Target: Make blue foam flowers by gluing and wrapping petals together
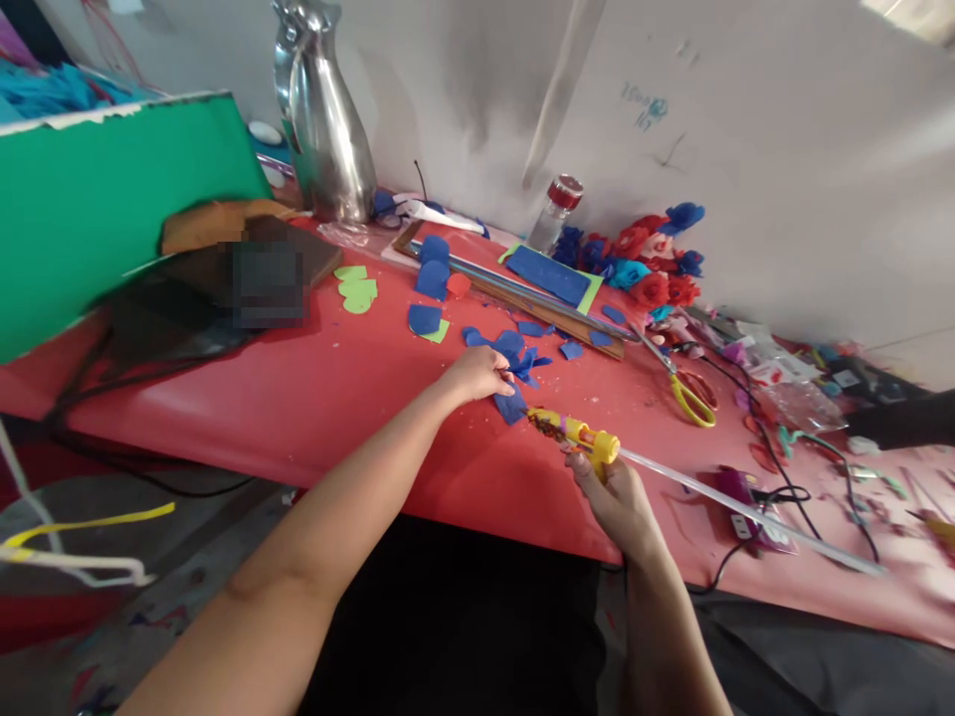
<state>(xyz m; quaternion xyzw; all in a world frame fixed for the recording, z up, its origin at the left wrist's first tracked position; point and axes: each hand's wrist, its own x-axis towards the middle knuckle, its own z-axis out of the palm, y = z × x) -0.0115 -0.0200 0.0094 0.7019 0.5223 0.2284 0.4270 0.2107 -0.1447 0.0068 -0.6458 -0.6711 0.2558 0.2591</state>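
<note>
My left hand [481,375] pinches a blue petal [511,406] cut from paper or felt, low over the red tabletop. Wrapped in my right hand [608,492] is a yellow glue gun [578,435], its dark, crusted nozzle pointing left and touching or nearly touching the petal. A long clear glue stick [746,512] runs out of the gun's back toward the right. Just beyond my left fingers lies a heap of blue petals [514,346]. Stacked blue pieces [433,273] and light green petals [358,290] rest farther left.
Yellow-handled scissors [693,398] lie right of the glue gun. At the back stand a steel jug [328,119], a red-capped jar [556,211] and a bunch of red and blue flowers [649,254]. Black cords [776,438] and a purple power strip [753,512] occupy the right; a green box [126,199] the left.
</note>
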